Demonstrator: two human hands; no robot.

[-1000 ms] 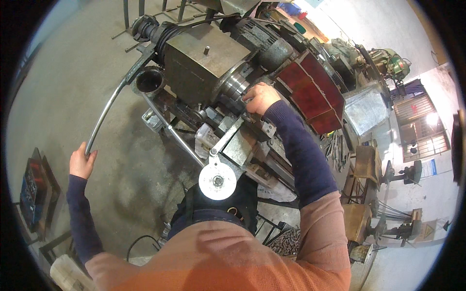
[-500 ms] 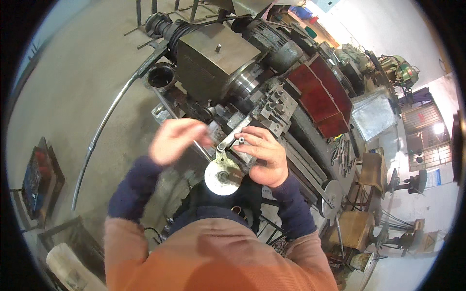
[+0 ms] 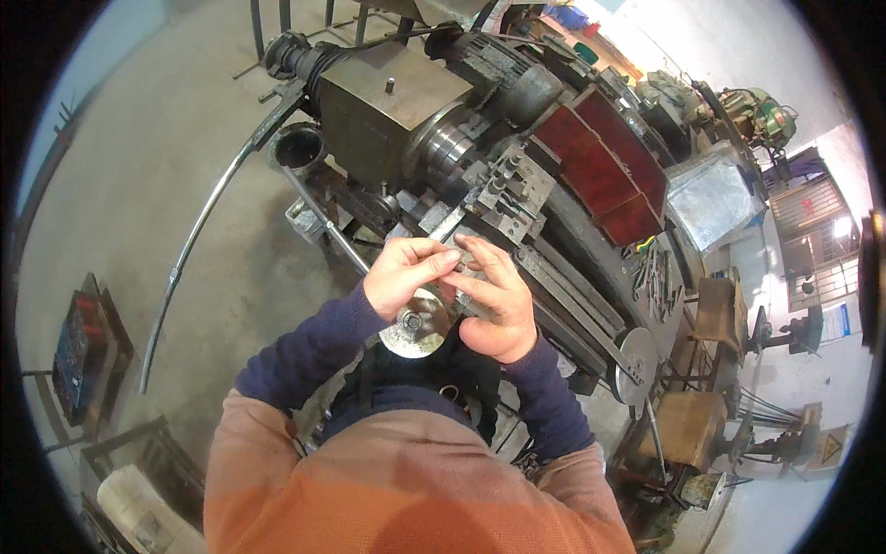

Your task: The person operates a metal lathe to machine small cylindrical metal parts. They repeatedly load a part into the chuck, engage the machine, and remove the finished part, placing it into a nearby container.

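Observation:
My left hand (image 3: pixel 406 273) and my right hand (image 3: pixel 501 297) meet in front of me, just short of the lathe's tool post (image 3: pixel 515 194). The fingertips of both pinch a small round metal piece (image 3: pixel 464 262), mostly covered by the fingers. The right hand's fingers curl around it from the right, and the left thumb and forefinger press on it from the left. Below the hands, a pale handwheel disc (image 3: pixel 406 343) is partly hidden by them. The bright metal spindle nose (image 3: pixel 450 148) sits beyond the tool post.
The lathe's grey headstock box (image 3: pixel 388 102) stands at the far left, with a motor (image 3: pixel 508 78) behind. A dark red box (image 3: pixel 604 166) lies beyond the bed. Loose hand tools (image 3: pixel 657 280) lie at right near a large round handwheel (image 3: pixel 635 366). A long metal rod (image 3: pixel 189 249) curves at left.
My left hand has come in from the left and closed at the small metal piece in my right hand. The view has shifted slightly.

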